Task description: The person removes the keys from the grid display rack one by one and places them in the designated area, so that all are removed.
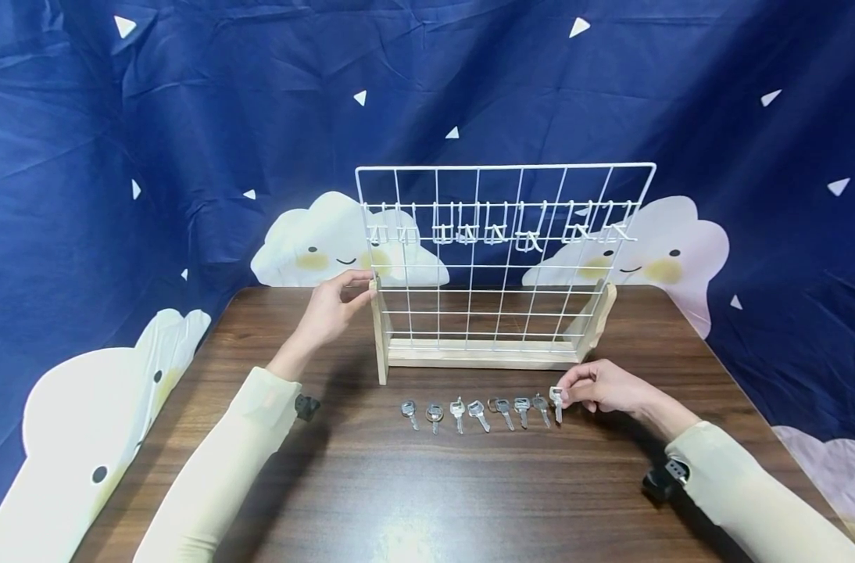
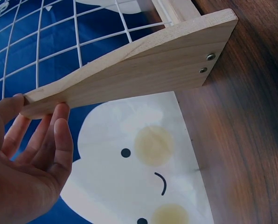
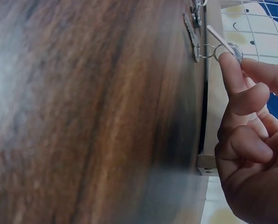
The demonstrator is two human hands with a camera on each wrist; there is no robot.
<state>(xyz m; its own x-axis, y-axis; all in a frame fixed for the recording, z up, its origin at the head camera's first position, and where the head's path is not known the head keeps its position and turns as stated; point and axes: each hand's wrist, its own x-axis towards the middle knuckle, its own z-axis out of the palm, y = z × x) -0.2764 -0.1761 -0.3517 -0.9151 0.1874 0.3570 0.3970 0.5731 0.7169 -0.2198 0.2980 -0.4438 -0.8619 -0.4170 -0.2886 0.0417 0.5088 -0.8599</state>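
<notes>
My right hand (image 1: 606, 387) pinches a silver key (image 1: 556, 396) by its head at the right end of a row of keys (image 1: 478, 414). In the right wrist view, the held key (image 3: 219, 39) sticks out from between thumb and fingertip, with a ring by its head. A white wire grid rack (image 1: 498, 266) with a wooden base (image 1: 484, 358) stands behind the row. At its left, my left hand (image 1: 332, 309) grips the top of the wooden side post (image 1: 380, 336). The left wrist view shows thumb and fingers on opposite sides of that post (image 2: 129, 77).
Several white wire hooks (image 1: 496, 232) hang along the upper part of the grid. The rack's right side post (image 1: 596, 319) rises behind my right hand. The brown wooden table (image 1: 399, 485) ends near a blue curtain (image 1: 259, 102) printed with clouds.
</notes>
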